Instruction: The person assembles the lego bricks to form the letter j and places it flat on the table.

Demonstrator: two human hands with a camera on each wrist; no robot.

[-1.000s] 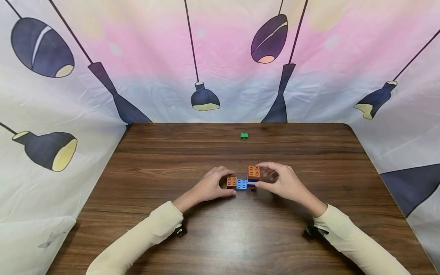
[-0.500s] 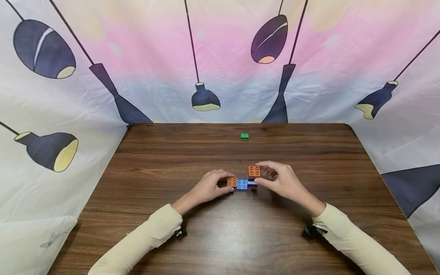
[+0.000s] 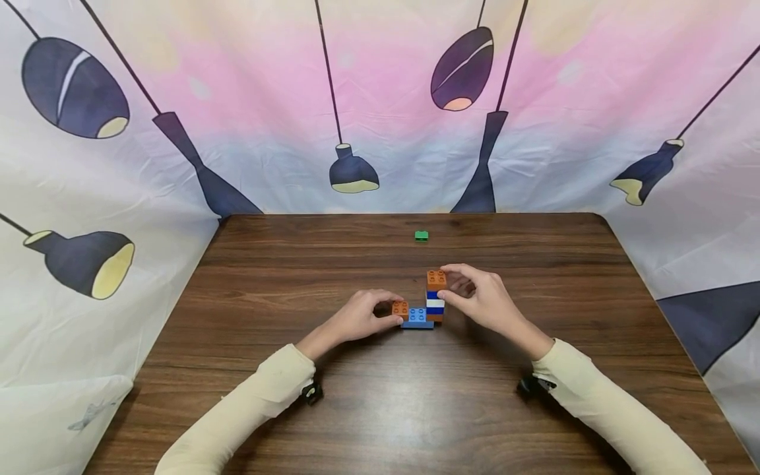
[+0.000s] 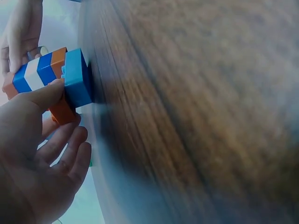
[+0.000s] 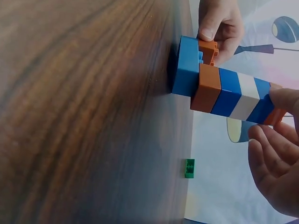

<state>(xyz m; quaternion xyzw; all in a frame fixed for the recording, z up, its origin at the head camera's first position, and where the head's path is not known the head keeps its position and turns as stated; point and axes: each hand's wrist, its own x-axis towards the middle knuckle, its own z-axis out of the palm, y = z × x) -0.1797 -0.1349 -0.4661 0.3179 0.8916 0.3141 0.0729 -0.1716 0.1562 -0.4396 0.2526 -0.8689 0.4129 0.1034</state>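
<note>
In the head view a light-blue brick [image 3: 417, 316] lies near the table's middle, an orange brick [image 3: 400, 308] on its left end. My left hand [image 3: 359, 316] pinches that orange brick between thumb and fingers. At the right end stands a tower [image 3: 435, 304] of orange, blue, white, blue and orange bricks. My right hand [image 3: 487, 300] grips its top orange brick from the right. The right wrist view shows the tower's lowest orange brick [image 5: 206, 86] against the light-blue brick [image 5: 187, 65], extending past its end. How firmly they join I cannot tell.
A small green brick [image 3: 421, 235] lies by itself near the far edge of the wooden table [image 3: 297, 264]. Behind the table hangs a cloth [image 3: 392, 119] printed with lamps. Dark wrist devices [image 3: 311, 392] sit at both cuffs.
My left thumb and fingers have closed on the left orange brick. The tower's top has moved away from me with my right hand, and more of its striped front shows.
</note>
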